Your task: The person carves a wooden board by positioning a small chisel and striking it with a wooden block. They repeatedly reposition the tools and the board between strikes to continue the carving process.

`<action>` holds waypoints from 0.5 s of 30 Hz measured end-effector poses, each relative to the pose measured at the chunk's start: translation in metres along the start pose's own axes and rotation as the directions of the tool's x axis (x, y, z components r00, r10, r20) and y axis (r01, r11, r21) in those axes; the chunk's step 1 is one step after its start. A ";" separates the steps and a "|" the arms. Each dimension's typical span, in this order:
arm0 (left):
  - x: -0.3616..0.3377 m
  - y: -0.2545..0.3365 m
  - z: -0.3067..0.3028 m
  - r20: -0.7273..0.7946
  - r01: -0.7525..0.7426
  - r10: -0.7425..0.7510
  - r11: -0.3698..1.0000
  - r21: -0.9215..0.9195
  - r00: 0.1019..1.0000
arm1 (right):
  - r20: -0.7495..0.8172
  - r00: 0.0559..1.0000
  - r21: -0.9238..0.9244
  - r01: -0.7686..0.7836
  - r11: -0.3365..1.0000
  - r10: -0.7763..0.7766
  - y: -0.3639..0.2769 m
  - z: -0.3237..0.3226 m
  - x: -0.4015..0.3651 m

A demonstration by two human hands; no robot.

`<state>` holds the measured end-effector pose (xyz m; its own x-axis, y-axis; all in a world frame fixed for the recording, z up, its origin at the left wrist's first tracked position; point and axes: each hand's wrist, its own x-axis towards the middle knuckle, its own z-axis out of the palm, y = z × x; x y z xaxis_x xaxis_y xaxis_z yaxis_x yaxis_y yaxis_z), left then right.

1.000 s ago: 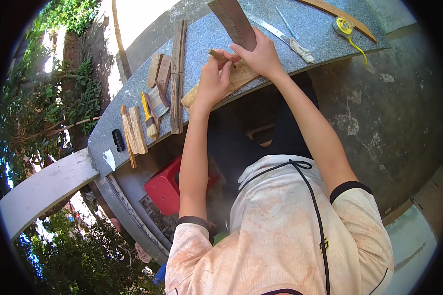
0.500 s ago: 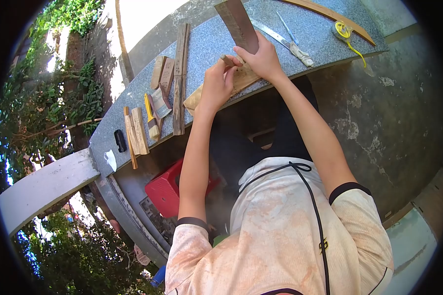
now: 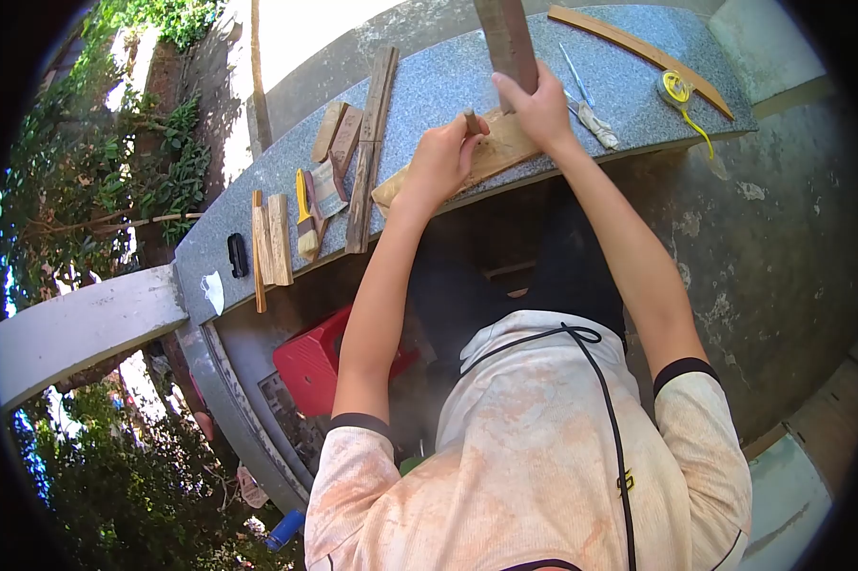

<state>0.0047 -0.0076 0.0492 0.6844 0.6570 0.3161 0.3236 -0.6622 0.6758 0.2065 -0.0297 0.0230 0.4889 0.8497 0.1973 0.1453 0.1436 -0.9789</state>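
- My left hand [image 3: 438,160] is closed around a short brown round-shafted wooden stub [image 3: 470,121]. Its tip points up from my fist, over the near edge of the table.
- My right hand [image 3: 543,107] curls its fingers around the lower end of a dark flat wooden slat [image 3: 503,33], which runs straight away from me.
- Under both hands lies a pale rough-grained wooden board [image 3: 494,152], set at a slant with one end sticking out past the table edge.
- All of this rests on a speckled grey polished granite tabletop [image 3: 429,81] with a rounded rim.
- To the left lie a long dark weathered wood strip [image 3: 370,143], a yellow-handled flat paintbrush [image 3: 304,214] and short pale wood blocks [image 3: 275,238].
- To the right sit a thin curved wooden strip [image 3: 638,46] and a yellow round tape measure [image 3: 676,88].
- Below the table stands a red plastic stool [image 3: 313,366].
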 end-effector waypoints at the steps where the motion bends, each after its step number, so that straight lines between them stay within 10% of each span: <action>1: 0.001 0.000 -0.001 0.001 -0.011 0.011 1.000 0.013 1.000 | 0.006 1.000 0.026 0.030 0.999 -0.030 -0.018 -0.010 0.004; 7: 0.005 0.005 -0.003 0.056 0.083 -0.084 0.996 0.016 0.995 | -0.128 0.910 0.240 0.414 0.878 -0.394 -0.135 -0.057 -0.025; 10: 0.006 0.003 -0.003 0.059 0.083 -0.083 0.997 0.001 0.995 | -0.103 0.886 -0.045 0.451 0.892 -0.453 -0.133 -0.059 -0.060; 13: 0.007 0.007 -0.005 0.043 0.030 -0.034 0.996 0.087 0.999 | 0.456 0.883 -0.483 0.137 0.865 0.115 -0.137 -0.079 -0.074; 15: 0.008 0.003 -0.004 0.063 -0.022 0.013 0.990 0.137 0.998 | 0.409 0.912 -0.427 0.225 0.876 -0.035 -0.146 -0.076 -0.091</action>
<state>0.0085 -0.0028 0.0561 0.7287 0.6239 0.2823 0.3951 -0.7198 0.5708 0.2062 -0.1665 0.1516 0.0885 0.9774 0.1919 0.6045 0.1004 -0.7902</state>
